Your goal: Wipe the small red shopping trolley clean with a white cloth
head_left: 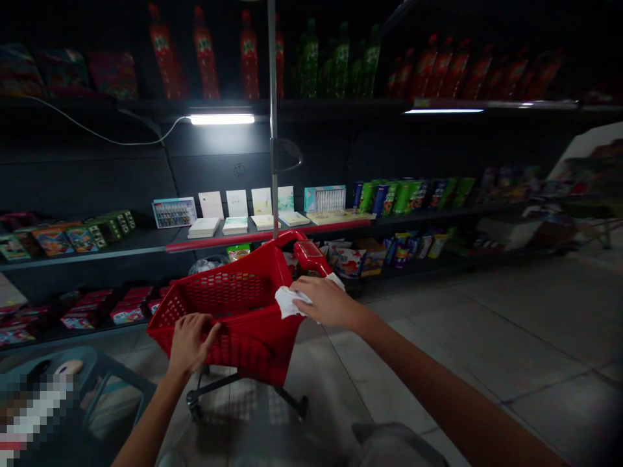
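A red plastic shopping cart (243,327) with a perforated basket stands in front of me. My left hand (191,340) is closed over the near rim of its basket, fingers hooked inside. At the handle end, my right hand (324,299) presses a crumpled white cloth or tissue (288,302) against the cart's rim, close to the red handle (311,254). White material sticks out on both sides of that hand. A thin metal pole (273,123) rises at the cart's far side; its foot is hidden behind the basket.
Dark shelves run behind the cart, with red bottles (207,58), green bottles (341,58), white booklets (237,202) and snack packs (403,194). A lit tube lamp (222,119) hangs under one shelf. At lower left is a blue-grey plastic stool (87,363). Tiled floor (438,324) extends right.
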The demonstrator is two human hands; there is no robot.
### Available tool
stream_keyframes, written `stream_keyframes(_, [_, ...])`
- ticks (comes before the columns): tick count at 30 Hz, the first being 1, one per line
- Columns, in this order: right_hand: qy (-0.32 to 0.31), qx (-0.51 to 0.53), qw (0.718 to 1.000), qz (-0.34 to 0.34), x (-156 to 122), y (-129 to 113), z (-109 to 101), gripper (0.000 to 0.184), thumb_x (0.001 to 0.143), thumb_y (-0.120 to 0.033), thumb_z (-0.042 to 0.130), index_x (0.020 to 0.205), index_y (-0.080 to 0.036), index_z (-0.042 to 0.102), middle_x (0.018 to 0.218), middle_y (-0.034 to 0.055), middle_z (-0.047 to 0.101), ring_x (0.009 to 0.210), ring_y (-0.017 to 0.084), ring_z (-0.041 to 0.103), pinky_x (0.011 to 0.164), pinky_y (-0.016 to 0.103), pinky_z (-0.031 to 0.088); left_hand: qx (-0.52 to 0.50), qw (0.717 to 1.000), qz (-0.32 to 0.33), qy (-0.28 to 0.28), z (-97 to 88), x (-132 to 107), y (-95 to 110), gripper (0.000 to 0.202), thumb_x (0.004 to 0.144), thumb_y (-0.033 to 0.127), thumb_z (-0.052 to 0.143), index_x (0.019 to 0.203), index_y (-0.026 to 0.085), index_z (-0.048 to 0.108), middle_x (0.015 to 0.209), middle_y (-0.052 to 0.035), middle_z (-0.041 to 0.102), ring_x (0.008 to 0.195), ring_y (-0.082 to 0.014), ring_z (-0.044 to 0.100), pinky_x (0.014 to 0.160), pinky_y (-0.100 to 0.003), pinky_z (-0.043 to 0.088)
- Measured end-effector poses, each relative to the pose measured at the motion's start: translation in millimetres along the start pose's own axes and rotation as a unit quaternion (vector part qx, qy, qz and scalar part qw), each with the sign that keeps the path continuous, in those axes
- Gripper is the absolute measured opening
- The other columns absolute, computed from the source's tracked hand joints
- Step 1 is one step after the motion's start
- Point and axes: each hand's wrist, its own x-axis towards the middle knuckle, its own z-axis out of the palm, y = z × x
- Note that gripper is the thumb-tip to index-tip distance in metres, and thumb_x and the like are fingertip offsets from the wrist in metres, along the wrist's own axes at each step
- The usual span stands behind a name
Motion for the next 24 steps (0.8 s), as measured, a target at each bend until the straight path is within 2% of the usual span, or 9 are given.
stream_keyframes(3, [-0.058,0.028,0.998,-0.021,11,-10,-9,0.029,0.099,-0.030,0.058,0.123,-0.019,0.070,0.120,0.0103,0.070,0.106,0.024,0.068,0.082,0.028,0.043,-0.053,0.996,0.066,-0.010,6.5,1,29,0.041,0.095,0.050,0.060,0.125,0.023,0.060,0.122,-0.0099,0.071,0.116,-0.0294,0.062,0.103,-0.047,0.046])
stream_keyframes(6, [-0.106,0.059,0.991,-0.050,28,-17,-13,0.029,0.095,-0.024,0.062,0.121,-0.017,0.071,0.122,0.0113,0.072,0.109,0.024,0.068,0.086,0.027,0.044,-0.067,0.992,0.103,-0.004,7.0,6,54,0.055,0.093,0.050,0.065,0.140,0.024,0.051,0.131,-0.0113,0.066,0.122,-0.0308,0.060,0.109,-0.052,0.046])
stream_keyframes(10, [-0.149,0.100,0.983,-0.045,49,-23,-11,0.027,0.090,-0.020,0.066,0.116,-0.017,0.073,0.116,0.0083,0.076,0.104,0.022,0.070,0.084,0.024,0.046,-0.076,0.984,0.162,-0.007,3.5,17,87,0.072,0.088,0.053,0.070,0.148,0.024,0.041,0.142,-0.0118,0.060,0.135,-0.0321,0.053,0.122,-0.059,0.032])
stream_keyframes(11, [-0.155,0.109,0.981,-0.041,53,-25,-10,0.027,0.090,-0.020,0.066,0.116,-0.017,0.074,0.115,0.0079,0.077,0.102,0.021,0.071,0.082,0.023,0.046,-0.086,0.982,0.168,-0.011,4.7,19,95,0.075,0.087,0.055,0.071,0.148,0.024,0.040,0.143,-0.0125,0.059,0.135,-0.0324,0.053,0.121,-0.059,0.034])
stream_keyframes(13, [-0.161,0.124,0.978,-0.049,57,-30,-9,0.028,0.091,-0.022,0.065,0.117,-0.015,0.074,0.115,0.0082,0.077,0.101,0.021,0.071,0.081,0.023,0.046,-0.105,0.985,0.137,-0.005,10.5,21,108,0.078,0.084,0.058,0.074,0.144,0.022,0.042,0.139,-0.0141,0.058,0.130,-0.0336,0.055,0.113,-0.057,0.042])
stream_keyframes(16, [-0.170,0.125,0.975,-0.069,64,-37,-8,0.031,0.093,-0.026,0.065,0.120,-0.014,0.074,0.117,0.0097,0.076,0.103,0.022,0.072,0.084,0.025,0.047,-0.105,0.991,0.072,0.043,22.7,18,116,0.073,0.081,0.056,0.077,0.136,0.020,0.046,0.125,-0.0141,0.060,0.114,-0.0335,0.058,0.100,-0.054,0.048])
stream_keyframes(19, [-0.179,0.096,0.974,-0.099,79,-40,-3,0.033,0.094,-0.028,0.066,0.124,-0.017,0.073,0.122,0.0102,0.075,0.108,0.024,0.071,0.089,0.026,0.048,-0.094,0.991,0.059,0.074,28.7,14,113,0.068,0.078,0.053,0.079,0.128,0.020,0.048,0.116,-0.0117,0.060,0.107,-0.0325,0.057,0.094,-0.052,0.047])
stream_keyframes(21, [-0.183,0.039,0.975,-0.117,94,-39,4,0.031,0.092,-0.021,0.065,0.121,-0.017,0.075,0.121,0.0115,0.076,0.108,0.025,0.072,0.089,0.028,0.049,-0.101,0.990,0.056,0.084,27.7,12,110,0.068,0.076,0.052,0.081,0.126,0.021,0.047,0.115,-0.0105,0.058,0.107,-0.0321,0.057,0.095,-0.051,0.046])
stream_keyframes(24, [-0.190,-0.076,0.973,-0.102,123,-30,17,0.030,0.087,-0.007,0.061,0.110,-0.015,0.078,0.110,0.0151,0.078,0.100,0.026,0.074,0.083,0.030,0.052,-0.112,0.988,0.050,0.094,23.6,11,107,0.068,0.073,0.048,0.082,0.123,0.022,0.045,0.114,-0.0095,0.057,0.106,-0.0310,0.057,0.095,-0.050,0.046])
